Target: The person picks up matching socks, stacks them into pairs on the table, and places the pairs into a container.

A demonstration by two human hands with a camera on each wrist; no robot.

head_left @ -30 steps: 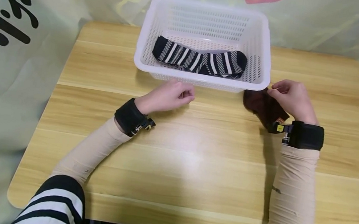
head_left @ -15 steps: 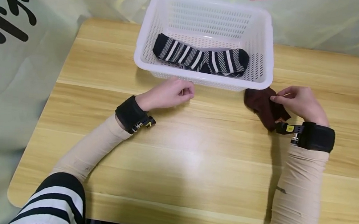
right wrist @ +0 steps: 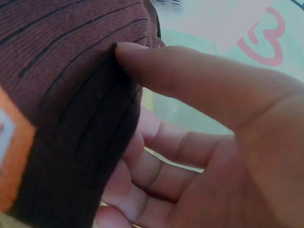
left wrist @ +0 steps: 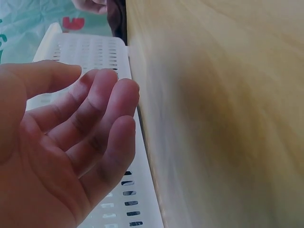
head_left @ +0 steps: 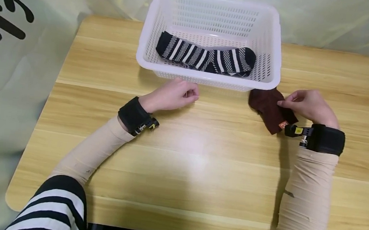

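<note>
A dark brown sock [head_left: 269, 107] with an orange label is at the basket's front right corner, its upper edge partly behind the rim. My right hand [head_left: 312, 106] pinches its right side between thumb and fingers. Up close in the right wrist view, the thumb presses the ribbed brown sock [right wrist: 71, 95] while the other fingers lie behind it. My left hand [head_left: 171, 95] is in front of the white basket [head_left: 208, 79], its fingers loosely curled. Nothing is held in the left hand [left wrist: 71, 128], seen palm-side in the left wrist view.
Inside the basket lie black-and-white striped socks [head_left: 207, 57], with something greyish partly showing behind them. The basket stands at the back of a wooden table [head_left: 182, 167]. A printed cloth [head_left: 42, 58] hangs behind and to the left of the table.
My right hand has shifted slightly right and toward me while at the brown sock, and the orange label shows more fully. The left hand stays where it was.
</note>
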